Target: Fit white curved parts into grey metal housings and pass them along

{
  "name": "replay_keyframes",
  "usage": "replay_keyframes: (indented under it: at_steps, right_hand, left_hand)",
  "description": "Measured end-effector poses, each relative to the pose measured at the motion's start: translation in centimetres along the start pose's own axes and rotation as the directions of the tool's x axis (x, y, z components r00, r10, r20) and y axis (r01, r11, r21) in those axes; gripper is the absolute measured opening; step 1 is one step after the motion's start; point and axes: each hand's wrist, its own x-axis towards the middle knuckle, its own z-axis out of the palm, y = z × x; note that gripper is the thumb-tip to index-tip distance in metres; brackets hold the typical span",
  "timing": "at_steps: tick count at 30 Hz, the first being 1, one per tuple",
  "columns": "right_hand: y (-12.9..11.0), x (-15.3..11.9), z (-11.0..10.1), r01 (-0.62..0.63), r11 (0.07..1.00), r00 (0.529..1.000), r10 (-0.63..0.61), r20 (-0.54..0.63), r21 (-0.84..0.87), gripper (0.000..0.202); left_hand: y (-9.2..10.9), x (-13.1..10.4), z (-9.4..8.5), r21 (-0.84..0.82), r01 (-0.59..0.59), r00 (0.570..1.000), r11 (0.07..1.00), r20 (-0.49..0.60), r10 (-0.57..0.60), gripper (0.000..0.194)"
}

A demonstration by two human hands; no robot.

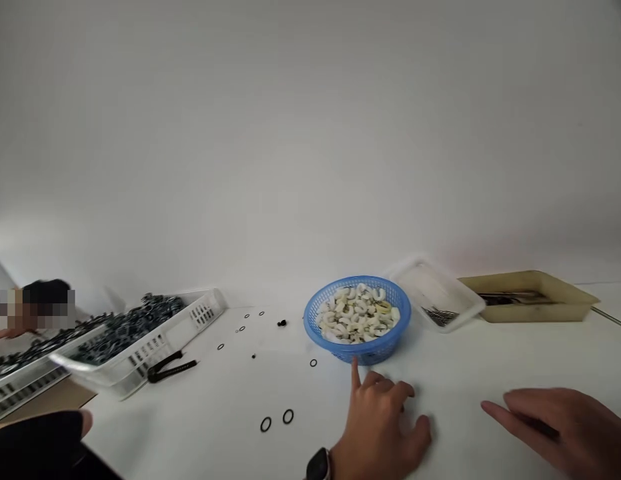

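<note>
My left hand [377, 427], with a dark watch [319, 465] at its wrist, is palm down over the white table, its fingers apart and nothing visible in them. One outstretched fingertip is at the lower side of a blue mesh basket [373, 350]; I cannot tell whether it touches. White curved pieces [357, 313] fill that basket. Farther right, my right hand [565, 427] points leftward over the table, a gap between its digits and no object visible in it. Its other fingers are partly hidden. Two black rings [288, 417] lie left of my left hand.
Behind are a clear tray [443, 319] of thin metal pieces and a tan tray [545, 313] of dark rods. Black snips [173, 367] lie beside a white crate [140, 350] of dark parts. Small rings [313, 363] are scattered nearby. Another person's dark sleeve [35, 443] enters lower left.
</note>
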Motion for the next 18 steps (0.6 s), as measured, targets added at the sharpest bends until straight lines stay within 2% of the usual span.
replay_keyframes:
  at_steps: [2, 4, 10, 18]
  right_hand:
    - [-0.5, 0.6, -0.8, 0.022, 0.999, 0.997, -0.019, 0.080, -0.037, 0.045]
    - [-1.0, 1.0, -1.3, 0.000, 0.999, 0.994, 0.004, 0.106, -0.038, 0.046]
    - [-1.3, 1.2, -1.8, -0.048, 0.999, 0.988, 0.047, 0.150, 0.008, 0.047]
    - [-1.5, 1.4, -2.2, -0.102, 0.994, 0.972, 0.094, 0.213, 0.026, 0.043]
  left_hand:
    - [0.2, 0.1, -0.2, 0.024, 0.003, 1.000, 1.000, -0.009, -0.003, 0.021]
    - [0.4, 0.2, -0.3, 0.028, 0.020, 1.000, 0.999, -0.007, -0.019, 0.020]
    - [0.8, 0.4, -0.6, 0.057, 0.010, 1.000, 0.998, -0.009, -0.010, 0.020]
    - [0.3, 0.3, -0.7, 0.048, 0.009, 0.999, 0.999, -0.036, -0.007, 0.022]
